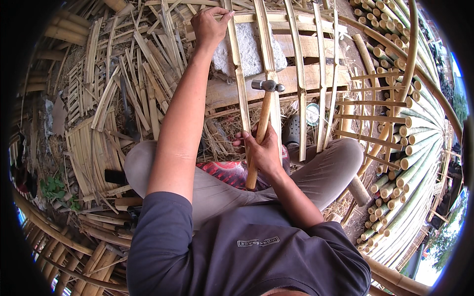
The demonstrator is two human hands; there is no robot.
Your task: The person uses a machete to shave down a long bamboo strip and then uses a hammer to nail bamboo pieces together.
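Note:
My left hand (212, 25) reaches far forward, thumb and fingertips pinched at the edge of a split bamboo strip (240, 81). Whether a small nail is also between those fingers cannot be made out. In my right hand (266, 149) is a ball-peen hammer (264, 116), gripped by its wooden handle, with the steel head pointing away from me. Next to the first strip runs a second bamboo strip (266, 47), partly behind the hammer. The strips cross a bamboo crosspiece (291, 18) at the far side. Beneath the strips lies a rough grey stone block (247, 44).
More long strips (299, 74) lie to the right, over wooden planks (219, 93). Loose split bamboo (143, 74) covers the left ground. Cut bamboo poles (414, 148) are stacked at the right. A grey clog (293, 129) and a round pale container (312, 114) sit near my knee.

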